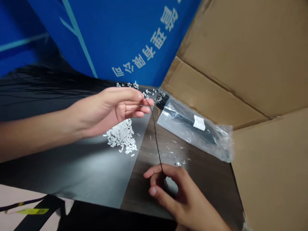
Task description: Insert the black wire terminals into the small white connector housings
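A thin black wire (156,134) runs in a gentle curve between my two hands, above the table. My left hand (120,106) pinches its upper end between thumb and forefinger, with the other fingers stretched out below. Lower right, my right hand (176,189) curls its fingers around the wire's lower part, with thumb and forefinger apart. Something greyish shows inside the right hand's curl, and I cannot make out what it is. Beneath the left hand lies a heap of small white pieces (121,136) on a grey mat (96,173).
A clear plastic bag (194,123) with black wires inside lies by the cardboard wall (240,57). Small clear scraps (179,163) are scattered on the dark wooden table (207,179). More black wires (60,81) stretch along the back, before a blue banner (115,35).
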The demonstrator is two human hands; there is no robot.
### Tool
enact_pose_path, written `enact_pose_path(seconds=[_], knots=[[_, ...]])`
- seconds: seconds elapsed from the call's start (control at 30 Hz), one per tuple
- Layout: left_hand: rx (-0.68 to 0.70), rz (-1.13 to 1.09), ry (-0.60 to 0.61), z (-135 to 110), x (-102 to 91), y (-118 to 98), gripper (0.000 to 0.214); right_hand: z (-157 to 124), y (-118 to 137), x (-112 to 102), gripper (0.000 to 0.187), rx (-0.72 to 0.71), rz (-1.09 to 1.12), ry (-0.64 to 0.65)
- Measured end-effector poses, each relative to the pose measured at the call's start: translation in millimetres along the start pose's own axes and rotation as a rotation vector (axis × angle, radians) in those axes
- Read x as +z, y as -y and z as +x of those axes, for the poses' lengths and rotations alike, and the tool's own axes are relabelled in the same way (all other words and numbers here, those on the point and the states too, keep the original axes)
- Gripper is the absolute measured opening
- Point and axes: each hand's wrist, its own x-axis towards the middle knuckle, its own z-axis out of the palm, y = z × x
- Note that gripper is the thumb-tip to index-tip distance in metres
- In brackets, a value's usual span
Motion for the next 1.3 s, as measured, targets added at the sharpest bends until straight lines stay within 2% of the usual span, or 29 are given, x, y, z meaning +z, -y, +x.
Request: enact_pose_path(seconds=[0.17, 0.27, 0.4, 0.5, 0.63, 0.73, 0.8, 0.9, 1.0, 1.17, 1.3], knots=[[0.026, 0.040, -0.033, 21, -21.7, -38, 0.026, 4, -8, 4, 0.026, -0.096, -0.096, 0.062], [-0.017, 0.205, 0.052, 28, -36.3, -58, 0.024, 13, -14, 1, 0.028, -0.072, -0.151, 0.078], [-0.064, 0.436, 0.193, 37, -59.6, -84, 0.028, 34, -19, -5, 0.032, -0.052, -0.249, 0.036], [-0.043, 0.615, 0.235, 48, -77.8, -93, 0.036, 53, -21, -12, 0.030, -0.063, -0.328, -0.016], [0.108, 0.976, 0.135, 75, -99.1, -85, 0.040, 91, -18, -28, 0.022, -0.056, -0.476, -0.114], [0.186, 1.257, 0.122, 99, -111.1, -72, 0.033, 138, -10, -44, 0.011, -0.035, -0.632, -0.220], [0.213, 1.390, 0.146, 111, -116.4, -63, 0.028, 175, -3, -53, 0.018, -0.010, -0.734, -0.278], [0.235, 1.458, 0.159, 122, -121.1, -48, 0.028, 228, 5, -63, 0.028, 0.047, -0.853, -0.338], [0.242, 1.499, 0.162, 128, -124.8, -31, 0.030, 266, 6, -67, 0.035, 0.097, -0.936, -0.384], [0.260, 1.549, 0.169, 134, -131.4, -16, 0.024, 292, 0, -67, 0.036, 0.132, -0.969, -0.443], [0.316, 1.562, 0.147, 132, -129.3, -19, 0.035, 295, 1, -72, 0.029, 0.030, -0.902, -0.493]])
